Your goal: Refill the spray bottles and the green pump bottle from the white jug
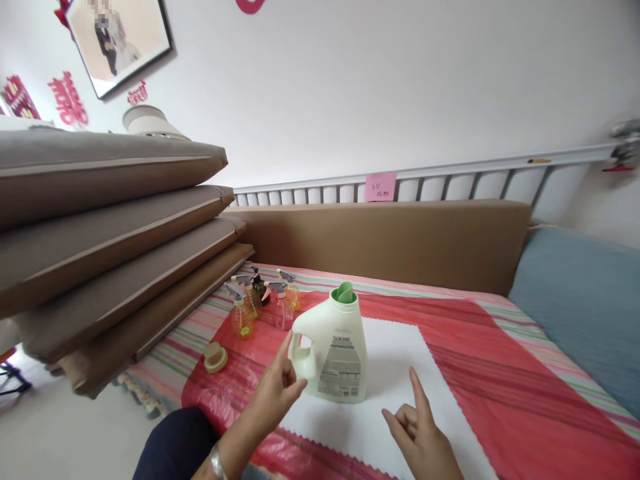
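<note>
A pale green detergent jug (345, 347) stands upright on a white cloth (400, 347), its green spout showing at the uncapped neck and its printed label facing me. My left hand (280, 387) is just left of the jug, near its handle; whether the fingertip touches it I cannot tell. To the right and nearer me is my right hand (420, 427), apart from the jug. Both hands point with the index finger, thumbs spread away and other fingers curled, holding nothing. A round cream cap (215, 358) lies on the red plastic sheet (235, 387) at the left.
Several spray bottles (283, 310) are grouped behind and left of the jug. Stacked cushions (115, 267) rise on the left. A brown backrest (380, 240) runs along the back, before a white radiator (310, 195). A blue cushion (575, 300) sits at the right.
</note>
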A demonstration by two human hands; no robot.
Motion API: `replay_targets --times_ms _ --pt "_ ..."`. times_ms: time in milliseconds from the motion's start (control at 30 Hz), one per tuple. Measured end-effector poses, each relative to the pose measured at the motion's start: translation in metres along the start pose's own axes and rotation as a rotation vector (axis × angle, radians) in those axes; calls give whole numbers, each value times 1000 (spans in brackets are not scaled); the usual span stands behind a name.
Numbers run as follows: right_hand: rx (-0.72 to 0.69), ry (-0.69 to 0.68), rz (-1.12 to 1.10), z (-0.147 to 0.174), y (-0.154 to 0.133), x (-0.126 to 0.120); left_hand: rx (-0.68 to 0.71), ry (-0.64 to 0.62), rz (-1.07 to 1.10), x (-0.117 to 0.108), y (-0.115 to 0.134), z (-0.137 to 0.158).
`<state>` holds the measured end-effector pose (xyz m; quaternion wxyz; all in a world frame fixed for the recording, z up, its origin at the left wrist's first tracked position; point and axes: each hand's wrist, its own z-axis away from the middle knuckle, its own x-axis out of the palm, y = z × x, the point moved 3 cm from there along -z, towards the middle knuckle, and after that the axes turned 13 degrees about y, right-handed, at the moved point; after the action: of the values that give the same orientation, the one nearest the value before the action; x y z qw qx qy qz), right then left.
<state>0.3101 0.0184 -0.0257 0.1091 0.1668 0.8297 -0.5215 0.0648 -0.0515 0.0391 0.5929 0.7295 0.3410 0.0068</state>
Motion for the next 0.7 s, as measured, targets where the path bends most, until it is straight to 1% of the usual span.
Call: replay_targets --times_ms 133,267,367,500,600,633,700 --pt "8 -7 21 0 2 -3 9 16 18 1 0 0" --pt "57 -75 45 -2 2 -8 13 105 44 0 -2 -3" --pt "120 -127 24 -3 -2 -13 -34 161 60 -3 -6 -5" --pt "237 -138 -45 -2 -8 -16 -131 190 81 -5 -7 -6" --pt "323 -205 -131 -1 -13 -19 -187 152 99 -7 2 -4" --pt "318 -238 -162 -1 -16 -22 -192 136 113 -10 9 -3" --pt "242 -289 -237 -3 -27 -32 -156 118 166 -20 28 3"
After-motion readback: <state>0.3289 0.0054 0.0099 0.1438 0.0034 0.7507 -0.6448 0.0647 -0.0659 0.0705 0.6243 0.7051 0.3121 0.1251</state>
